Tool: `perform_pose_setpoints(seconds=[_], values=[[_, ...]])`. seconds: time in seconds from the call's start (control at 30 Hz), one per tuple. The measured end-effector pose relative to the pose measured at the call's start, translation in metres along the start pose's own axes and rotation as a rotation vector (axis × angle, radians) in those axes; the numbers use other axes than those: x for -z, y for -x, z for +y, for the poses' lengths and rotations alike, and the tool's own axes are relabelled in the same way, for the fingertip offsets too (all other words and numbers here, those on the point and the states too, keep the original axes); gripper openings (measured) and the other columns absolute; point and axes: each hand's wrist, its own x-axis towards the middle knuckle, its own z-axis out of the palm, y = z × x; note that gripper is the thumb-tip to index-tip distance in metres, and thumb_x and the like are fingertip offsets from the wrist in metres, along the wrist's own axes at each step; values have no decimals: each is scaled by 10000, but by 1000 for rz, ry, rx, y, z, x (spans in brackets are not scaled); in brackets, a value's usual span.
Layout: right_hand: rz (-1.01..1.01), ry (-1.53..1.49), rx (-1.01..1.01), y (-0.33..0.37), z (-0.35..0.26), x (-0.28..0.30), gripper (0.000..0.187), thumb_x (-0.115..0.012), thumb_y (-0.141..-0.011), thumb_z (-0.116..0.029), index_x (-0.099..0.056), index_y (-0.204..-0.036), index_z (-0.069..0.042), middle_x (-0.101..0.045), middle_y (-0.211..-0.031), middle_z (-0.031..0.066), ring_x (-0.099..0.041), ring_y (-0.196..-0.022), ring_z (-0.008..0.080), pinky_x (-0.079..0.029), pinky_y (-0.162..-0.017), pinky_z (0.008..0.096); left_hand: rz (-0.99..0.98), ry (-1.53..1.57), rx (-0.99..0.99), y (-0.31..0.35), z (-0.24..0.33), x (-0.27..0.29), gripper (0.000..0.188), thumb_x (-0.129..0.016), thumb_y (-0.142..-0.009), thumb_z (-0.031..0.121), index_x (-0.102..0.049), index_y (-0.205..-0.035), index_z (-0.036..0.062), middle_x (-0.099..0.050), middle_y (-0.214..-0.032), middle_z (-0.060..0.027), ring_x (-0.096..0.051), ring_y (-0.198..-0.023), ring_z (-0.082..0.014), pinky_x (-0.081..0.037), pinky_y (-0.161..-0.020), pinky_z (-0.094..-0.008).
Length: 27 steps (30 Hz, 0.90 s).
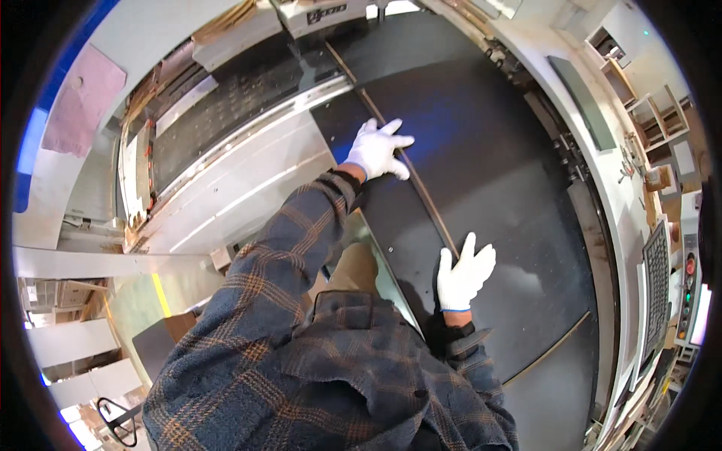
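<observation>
My left hand [378, 150], in a white glove, lies over a long dark surface with its fingers spread. Under and beside it runs a narrow brown strip [426, 197], either a thin slat or a seam; I cannot tell which. Closer to me, my right hand [465, 278], also gloved in white, rests with fingers stretched out by the near end of that strip. Neither hand has its fingers wrapped round anything. The dark surface [481, 173] extends on both sides of the strip and looks like a smooth black machine bed or panel.
Another brown strip [549, 349] crosses the surface at the lower right. A pale metal rail [256, 124] joins from the left. Along the right edge lie a green-grey bar [580, 101], a keyboard [656, 284] and a control panel with a red button [690, 263].
</observation>
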Motion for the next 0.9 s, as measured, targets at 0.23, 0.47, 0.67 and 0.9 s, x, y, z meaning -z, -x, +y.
perform_pose_setpoints(seconds=[0.23, 0.47, 0.67, 0.9], values=[[10, -35, -19, 0, -10, 6, 745, -692, -927, -387, -454, -1542, -40, -321, -1533, 462, -284, -1447, 607, -185, -1213, 663, 5, 19, -5, 3, 3, 5, 864, -920, -565, 518, -694, -1368, 290, -452, -1618, -108, -376, -1420, -575, -319, -1228, -551], [-1, -77, -39, 4, -14, 11, 759, -717, -900, -381, -472, -1515, -10, -301, -1526, 488, -265, -1449, 633, -158, -1213, 689, 100, 11, -64, 6, -5, -2, 834, -909, -556, 552, -724, -1326, 292, -520, -1566, -120, -447, -1349, -579, -360, -1183, -582], [70, -115, -28, 0, -12, 25, 719, -767, -857, -338, -528, -1449, -5, -366, -1446, 498, -348, -1360, 652, -241, -1161, 698, 224, -1, -133, 7, 5, -2, 799, -947, -511, 512, -770, -1244, 249, -586, -1492, -128, -525, -1291, -515, -415, -1141, -549], [74, -103, -17, -5, -16, 36, 700, -728, -880, -373, -539, -1441, -1, -436, -1372, 477, -397, -1315, 642, -252, -1144, 710, 130, 13, -35, 2, 14, 5, 833, -982, -478, 391, -756, -1265, 237, -550, -1527, -145, -483, -1336, -528, -431, -1144, -521]])
